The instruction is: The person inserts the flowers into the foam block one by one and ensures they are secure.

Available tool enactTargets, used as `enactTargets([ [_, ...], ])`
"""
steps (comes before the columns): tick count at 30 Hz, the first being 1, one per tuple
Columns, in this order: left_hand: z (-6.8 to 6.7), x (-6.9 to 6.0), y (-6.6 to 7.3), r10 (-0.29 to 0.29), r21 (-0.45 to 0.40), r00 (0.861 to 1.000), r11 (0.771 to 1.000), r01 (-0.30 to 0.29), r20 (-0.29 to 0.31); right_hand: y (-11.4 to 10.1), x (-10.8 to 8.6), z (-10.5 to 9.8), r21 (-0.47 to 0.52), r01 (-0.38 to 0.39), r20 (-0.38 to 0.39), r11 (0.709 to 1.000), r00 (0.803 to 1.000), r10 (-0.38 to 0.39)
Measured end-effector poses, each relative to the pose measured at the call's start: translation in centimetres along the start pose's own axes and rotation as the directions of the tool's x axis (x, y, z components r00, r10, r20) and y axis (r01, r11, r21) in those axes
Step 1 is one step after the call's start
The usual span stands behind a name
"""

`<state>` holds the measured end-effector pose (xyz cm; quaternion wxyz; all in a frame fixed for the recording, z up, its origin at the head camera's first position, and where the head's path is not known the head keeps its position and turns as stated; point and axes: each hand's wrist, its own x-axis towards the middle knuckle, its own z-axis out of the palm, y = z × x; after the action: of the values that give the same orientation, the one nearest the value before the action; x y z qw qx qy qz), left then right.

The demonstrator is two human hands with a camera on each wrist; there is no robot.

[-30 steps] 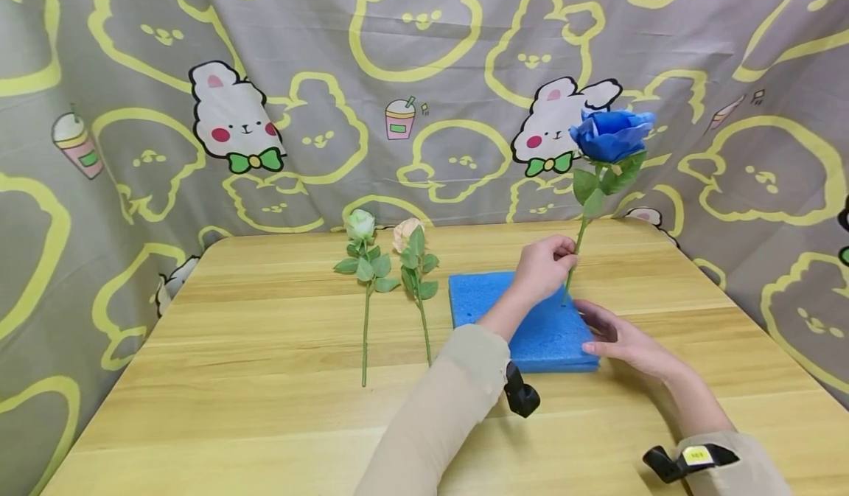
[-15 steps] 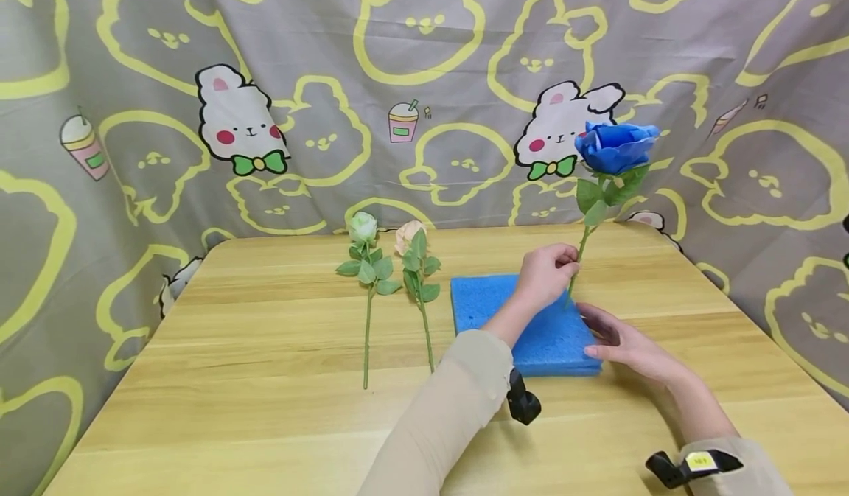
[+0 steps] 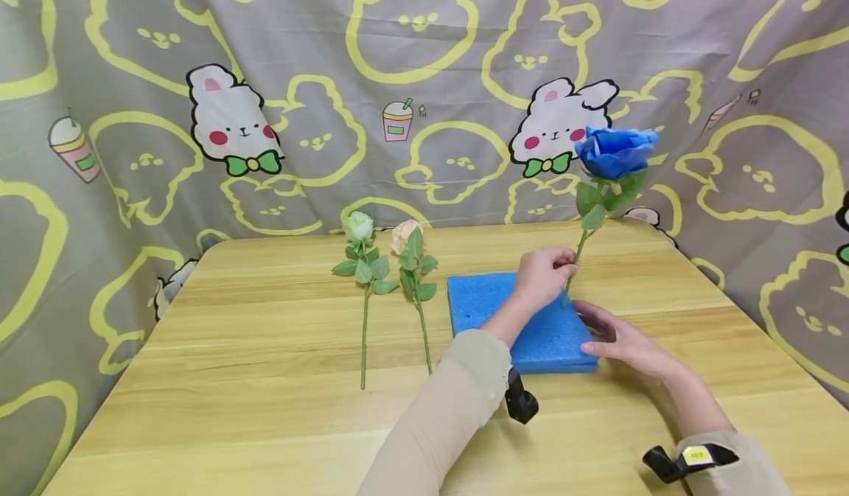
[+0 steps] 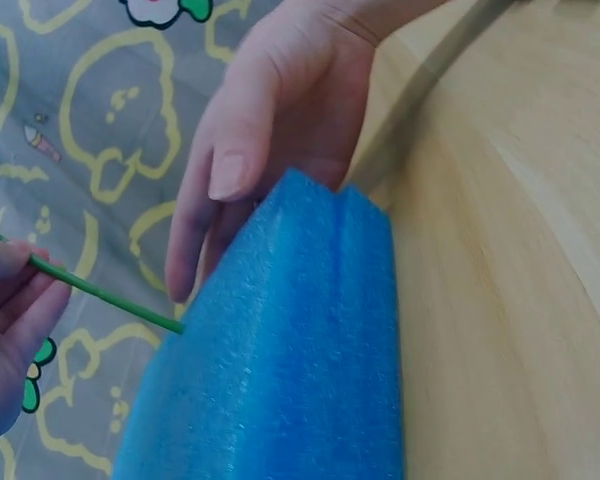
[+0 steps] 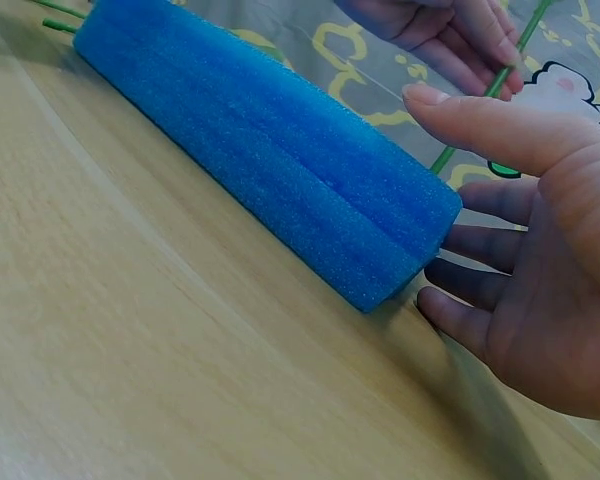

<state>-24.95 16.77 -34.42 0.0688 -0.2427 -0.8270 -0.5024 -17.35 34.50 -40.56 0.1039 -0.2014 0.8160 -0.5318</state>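
Observation:
My left hand (image 3: 540,278) pinches the green stem of a blue artificial rose (image 3: 615,153) between thumb and fingers. The stem stands nearly upright, leaning right, its lower end in the top of a blue foam block (image 3: 550,341) near the right edge. In the left wrist view the stem (image 4: 110,296) meets the foam surface. My right hand (image 3: 630,345) rests at the block's right side, its fingers loosely bent against the end and its thumb raised apart from them. The right wrist view shows these fingers (image 5: 480,245) at the foam's end face.
Left of the block, a pale green rose (image 3: 360,228) and a peach rose (image 3: 406,236) lie on the wooden table (image 3: 232,378), stems toward the front. A patterned curtain (image 3: 318,39) hangs behind and at both sides.
The blue rose has come down slightly, with my left hand moving down along with it. My right hand has stayed at the block's side, and the block has not shifted.

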Motion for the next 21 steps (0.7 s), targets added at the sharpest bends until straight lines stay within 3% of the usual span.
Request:
enactTargets([
  [10, 0.39, -0.62, -0.71, -0.080, -0.014, 0.993, 0.997, 0.082, 0.088, -0.06, 0.11, -0.06, 0.025, 0.017, 0.007, 1.000, 1.000, -0.017],
  [21, 0.38, -0.66, -0.81, -0.114, 0.026, 0.988, 0.993, 0.112, 0.100, 0.15, -0.03, -0.15, 0.027, 0.009, 0.010, 1.000, 1.000, -0.009],
])
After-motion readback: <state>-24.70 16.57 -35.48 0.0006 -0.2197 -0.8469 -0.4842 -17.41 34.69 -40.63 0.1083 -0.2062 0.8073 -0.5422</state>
